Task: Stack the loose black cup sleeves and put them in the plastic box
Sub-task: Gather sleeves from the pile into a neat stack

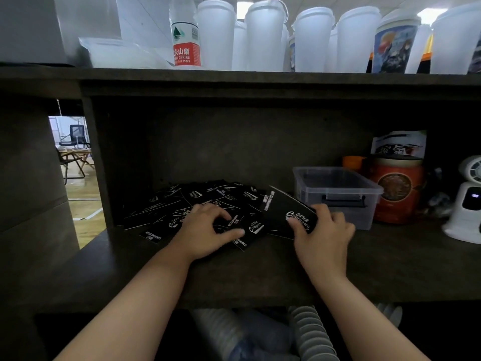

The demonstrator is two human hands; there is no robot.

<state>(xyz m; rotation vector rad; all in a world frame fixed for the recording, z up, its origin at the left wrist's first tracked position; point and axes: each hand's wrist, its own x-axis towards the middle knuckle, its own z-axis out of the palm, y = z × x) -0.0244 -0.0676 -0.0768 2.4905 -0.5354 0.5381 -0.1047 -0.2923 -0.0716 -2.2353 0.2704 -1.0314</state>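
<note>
Just sleeves in right grip

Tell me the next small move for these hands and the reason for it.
Probably the left hand should slide the sleeve under its fingers onto the stack held by the right hand: many loose sleeves remain scattered, and the plastic box looks empty.

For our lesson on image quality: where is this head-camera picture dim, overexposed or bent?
Head view: the shelf recess around the black cup sleeves and plastic box is dim; the white cups on top are washed out by ceiling light; the wide lens bows the shelf edge.
</note>
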